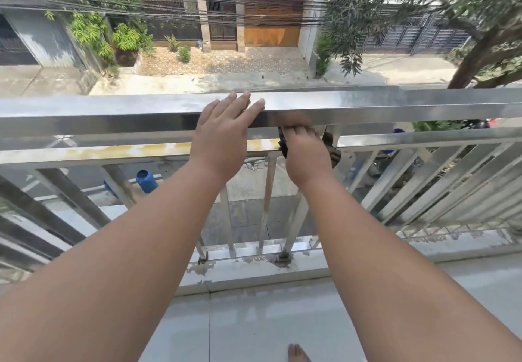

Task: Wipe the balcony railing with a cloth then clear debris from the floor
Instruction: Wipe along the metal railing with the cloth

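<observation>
- One left hand [223,132]: fingers spread flat on the shiny metal railing [395,104].
- One right hand [306,154]: fingers clenched around one dark crumpled cloth [333,149], just under the top rail.
- One blue barrel [147,181] below.

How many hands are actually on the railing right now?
2. The left hand lies flat on the top rail; the right hand presses a dark cloth just beneath it.

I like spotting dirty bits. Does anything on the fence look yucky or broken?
Yes. The lower rail has yellow-brown stains left of the hands, and the ledge looks blotchy and chipped around the post feet.
</observation>
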